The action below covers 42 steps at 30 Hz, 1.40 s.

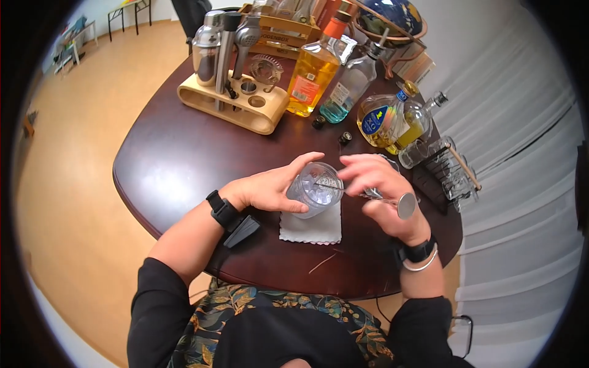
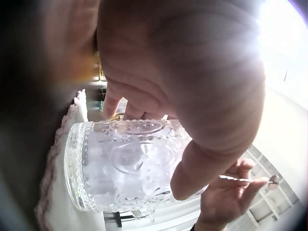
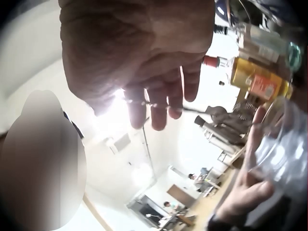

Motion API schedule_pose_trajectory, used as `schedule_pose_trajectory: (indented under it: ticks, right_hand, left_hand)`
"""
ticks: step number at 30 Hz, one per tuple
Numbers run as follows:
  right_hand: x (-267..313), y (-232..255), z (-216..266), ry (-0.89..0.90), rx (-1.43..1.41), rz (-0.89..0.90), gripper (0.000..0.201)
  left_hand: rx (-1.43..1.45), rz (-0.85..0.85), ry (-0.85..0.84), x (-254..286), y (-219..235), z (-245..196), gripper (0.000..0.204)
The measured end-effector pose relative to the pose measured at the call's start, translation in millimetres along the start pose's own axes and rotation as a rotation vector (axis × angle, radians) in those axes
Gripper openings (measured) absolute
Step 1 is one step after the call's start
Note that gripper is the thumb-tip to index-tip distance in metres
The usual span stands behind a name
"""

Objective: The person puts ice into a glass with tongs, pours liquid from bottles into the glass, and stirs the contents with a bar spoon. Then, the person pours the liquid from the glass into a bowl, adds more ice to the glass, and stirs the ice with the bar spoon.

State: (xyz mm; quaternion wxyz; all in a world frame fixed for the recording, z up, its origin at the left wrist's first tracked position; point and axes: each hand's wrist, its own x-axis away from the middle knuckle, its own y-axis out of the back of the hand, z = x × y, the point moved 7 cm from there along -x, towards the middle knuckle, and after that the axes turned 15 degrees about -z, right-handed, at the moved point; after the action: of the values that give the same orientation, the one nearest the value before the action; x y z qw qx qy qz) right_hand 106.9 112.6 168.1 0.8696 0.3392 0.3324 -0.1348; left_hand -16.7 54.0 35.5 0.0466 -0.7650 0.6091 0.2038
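Note:
An embossed clear glass holding clear ice stands over a white cloth near the table's front. My left hand grips its side, thumb at the near rim and fingers round the far side. In the left wrist view the glass's beaded wall shows beneath the thumb. My right hand holds a twisted-stem bar spoon by its upper part, its flat round end sticking out past the palm. The spoon's lower end reaches into the glass. The right wrist view shows the stem crossing the fingers.
A wooden stand with a shaker and bar tools sits at the back left. Behind the glass are an amber bottle, a teal-based bottle, an XO bottle and loose caps. Glasses on a rack stand right.

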Motion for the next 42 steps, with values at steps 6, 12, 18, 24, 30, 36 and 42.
schedule_pose_trajectory:
  ticks: [6, 12, 18, 24, 30, 36, 42]
  right_hand:
    - [-1, -17, -16, -0.163, -0.724, -0.178, 0.058]
    - [-30, -16, -36, -0.499, -0.623, -0.508, 0.056]
    - [-33, -12, -32, -0.481, -0.501, -0.713, 0.051]
    - [-43, 1, -6, -0.415, -0.445, -0.739, 0.05]
    - [-52, -3, 27, -0.255, -0.446, -0.538, 0.053]
    - [-31, -36, 17, -0.152, -0.248, -0.053, 0.063]
    - [-28, -59, -21, -0.535, -0.405, -0.057, 0.097]
  left_hand:
    - [-0.063, -0.057, -0.047, -1, -3, 0, 0.102]
    - [-0.097, -0.104, -0.055, -6, 2, 7, 0.093]
    - [-0.016, -0.074, -0.004, -5, 3, 13, 0.093]
    - [-0.038, -0.021, -0.054, -2, -3, 6, 0.091]
    - [-0.066, -0.007, -0.004, 0, -1, 3, 0.092]
    - [-0.12, -0.032, -0.029, 1, 1, 0, 0.089]
    - [-0.102, -0.029, -0.035, 0, 1, 7, 0.09]
